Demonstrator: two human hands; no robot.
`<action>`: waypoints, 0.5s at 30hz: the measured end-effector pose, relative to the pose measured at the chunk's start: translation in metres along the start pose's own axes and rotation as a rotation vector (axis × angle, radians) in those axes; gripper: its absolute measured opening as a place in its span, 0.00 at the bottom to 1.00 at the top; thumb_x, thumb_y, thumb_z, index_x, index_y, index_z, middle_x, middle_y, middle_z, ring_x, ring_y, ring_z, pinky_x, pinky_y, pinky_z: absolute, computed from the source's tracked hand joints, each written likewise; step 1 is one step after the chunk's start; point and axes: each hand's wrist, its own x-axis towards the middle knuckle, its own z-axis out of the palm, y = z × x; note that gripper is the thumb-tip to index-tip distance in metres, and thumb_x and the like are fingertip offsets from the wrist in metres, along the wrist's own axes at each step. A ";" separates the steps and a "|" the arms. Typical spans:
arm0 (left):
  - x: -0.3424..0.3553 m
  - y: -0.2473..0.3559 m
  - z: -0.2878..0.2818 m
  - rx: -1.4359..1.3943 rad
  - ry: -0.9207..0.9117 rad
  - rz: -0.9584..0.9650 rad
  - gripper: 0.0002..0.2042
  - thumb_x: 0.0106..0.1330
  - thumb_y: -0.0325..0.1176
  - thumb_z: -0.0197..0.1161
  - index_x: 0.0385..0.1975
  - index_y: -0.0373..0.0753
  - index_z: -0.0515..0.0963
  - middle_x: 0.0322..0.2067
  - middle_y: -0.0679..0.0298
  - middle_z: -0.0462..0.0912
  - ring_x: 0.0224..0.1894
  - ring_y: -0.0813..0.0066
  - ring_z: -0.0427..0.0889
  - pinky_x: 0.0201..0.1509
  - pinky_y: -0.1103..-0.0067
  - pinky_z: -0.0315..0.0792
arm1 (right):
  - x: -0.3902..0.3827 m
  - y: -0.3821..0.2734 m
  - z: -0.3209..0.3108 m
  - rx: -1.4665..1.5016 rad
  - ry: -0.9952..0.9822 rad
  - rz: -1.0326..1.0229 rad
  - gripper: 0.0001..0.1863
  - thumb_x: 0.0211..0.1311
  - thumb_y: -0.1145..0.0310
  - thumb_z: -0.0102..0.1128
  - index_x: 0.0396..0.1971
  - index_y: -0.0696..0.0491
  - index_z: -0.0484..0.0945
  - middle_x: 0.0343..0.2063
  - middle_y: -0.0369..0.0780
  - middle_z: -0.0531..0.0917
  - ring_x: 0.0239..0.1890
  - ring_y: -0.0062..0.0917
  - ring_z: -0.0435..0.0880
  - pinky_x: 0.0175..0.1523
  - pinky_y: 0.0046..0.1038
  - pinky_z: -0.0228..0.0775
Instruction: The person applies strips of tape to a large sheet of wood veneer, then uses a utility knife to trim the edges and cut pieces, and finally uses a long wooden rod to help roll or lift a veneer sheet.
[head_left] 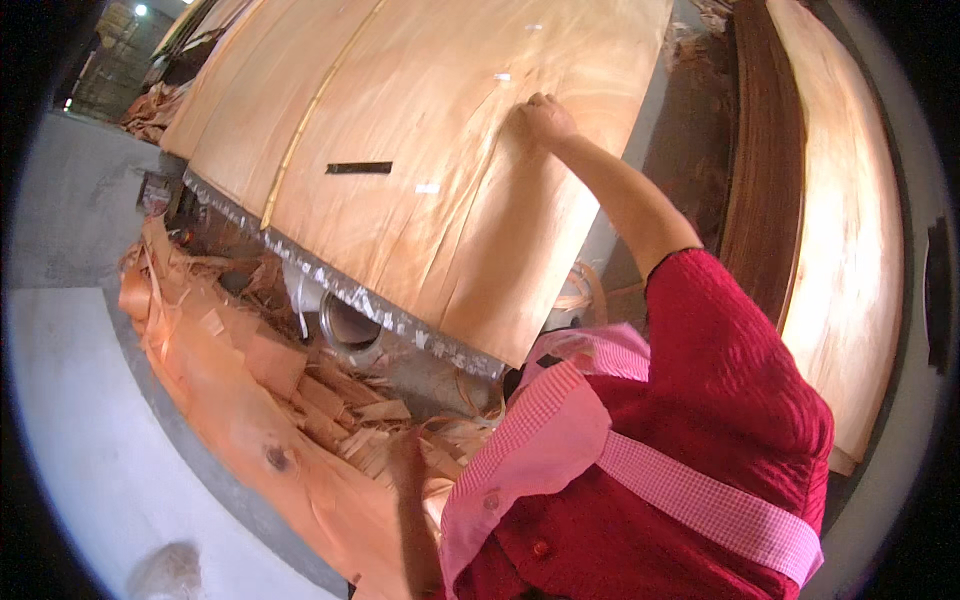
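My right hand (545, 120) rests on pale wood veneer sheets (420, 90) spread over a slanted work surface, near their right side, its fingers curled at a seam or crease; whether it pinches anything is unclear. A dark slot (358, 168) and small white patches show on the veneer, and a narrow yellowish strip (300, 140) runs along it. My left hand (405, 450) hangs low beside my pink checked apron, over veneer scraps (350, 420); its fingers are dim and indistinct.
A tall stack of veneer (835, 230) with darker layers stands at the right. Curled orange veneer (230, 380) and torn pieces lie below the surface, around a round metal opening (350, 322). A white board (85, 430) and a grey wall (90, 200) are at the left.
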 end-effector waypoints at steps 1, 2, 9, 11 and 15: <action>0.037 -0.007 -0.023 0.049 0.105 0.131 0.14 0.55 0.25 0.51 0.42 0.38 0.73 0.48 0.57 0.72 0.49 0.57 0.71 0.52 0.66 0.64 | 0.000 -0.003 0.000 -0.047 0.001 0.003 0.12 0.54 0.69 0.46 0.37 0.49 0.77 0.41 0.38 0.73 0.47 0.32 0.70 0.51 0.29 0.65; 0.086 -0.002 -0.051 0.056 0.198 0.242 0.14 0.55 0.24 0.51 0.42 0.38 0.73 0.48 0.57 0.73 0.49 0.57 0.71 0.52 0.66 0.64 | -0.002 -0.001 -0.001 -0.089 -0.006 0.027 0.12 0.53 0.70 0.46 0.36 0.49 0.77 0.41 0.38 0.73 0.47 0.32 0.70 0.51 0.29 0.65; 0.398 0.202 -0.130 0.228 0.292 0.711 0.21 0.57 0.32 0.54 0.53 0.43 0.66 0.59 0.62 0.58 0.63 0.59 0.51 0.62 0.64 0.52 | 0.000 0.011 -0.002 0.042 0.019 0.000 0.08 0.48 0.68 0.53 0.30 0.48 0.78 0.33 0.35 0.74 0.42 0.28 0.72 0.45 0.27 0.68; 0.468 0.239 -0.116 0.201 0.407 0.734 0.18 0.57 0.34 0.54 0.49 0.43 0.70 0.56 0.61 0.63 0.61 0.58 0.56 0.61 0.66 0.55 | -0.005 0.010 -0.004 0.121 0.025 -0.080 0.08 0.47 0.65 0.54 0.27 0.49 0.78 0.31 0.38 0.74 0.41 0.31 0.73 0.43 0.29 0.69; 0.548 0.250 -0.090 0.054 0.496 0.591 0.14 0.58 0.33 0.52 0.44 0.41 0.73 0.51 0.62 0.70 0.55 0.62 0.65 0.57 0.69 0.60 | 0.019 0.003 -0.025 0.194 -0.216 0.048 0.08 0.47 0.63 0.54 0.24 0.49 0.78 0.29 0.40 0.77 0.36 0.34 0.77 0.39 0.31 0.70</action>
